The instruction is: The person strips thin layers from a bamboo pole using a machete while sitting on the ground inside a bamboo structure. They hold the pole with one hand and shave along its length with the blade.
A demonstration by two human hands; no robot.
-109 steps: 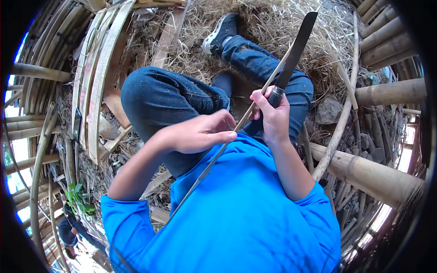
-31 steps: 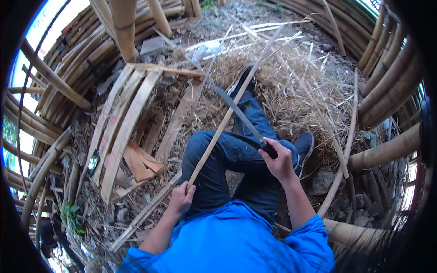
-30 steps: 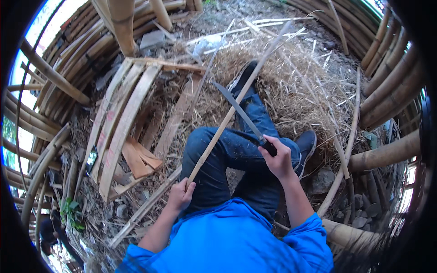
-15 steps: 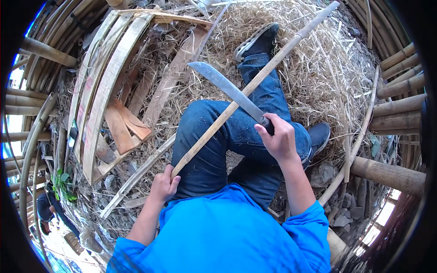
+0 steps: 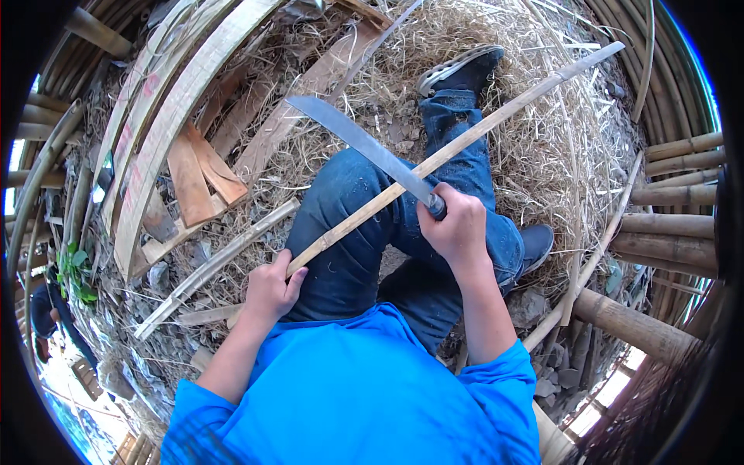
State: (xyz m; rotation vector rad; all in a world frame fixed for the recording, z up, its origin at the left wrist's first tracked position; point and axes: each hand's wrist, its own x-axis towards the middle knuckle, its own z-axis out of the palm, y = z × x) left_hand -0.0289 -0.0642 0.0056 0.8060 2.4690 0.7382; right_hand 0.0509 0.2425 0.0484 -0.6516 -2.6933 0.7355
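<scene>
My left hand [image 5: 271,291] grips the near end of a long thin bamboo strip [image 5: 511,108] that runs up and to the right across my jeans-clad knees. A long-bladed knife [image 5: 360,146] lies across that strip, its blade pointing up and left. My right hand [image 5: 459,225] is closed around the knife's handle, just right of where blade and strip cross. I sit over a bed of pale bamboo shavings [image 5: 542,155], wearing a blue shirt and dark shoes.
Split bamboo slats [image 5: 167,116] and short offcuts [image 5: 201,174] lie to the left. Thick bamboo poles [image 5: 666,194] are stacked at the right, one pole [image 5: 635,329] near my right elbow. Another person in dark clothes [image 5: 46,322] is at the far left edge.
Earlier the strip was held close to my chest with the knife pointing up right. Now the strip stretches out over my knees, and the blade has swung to point up left across it.
</scene>
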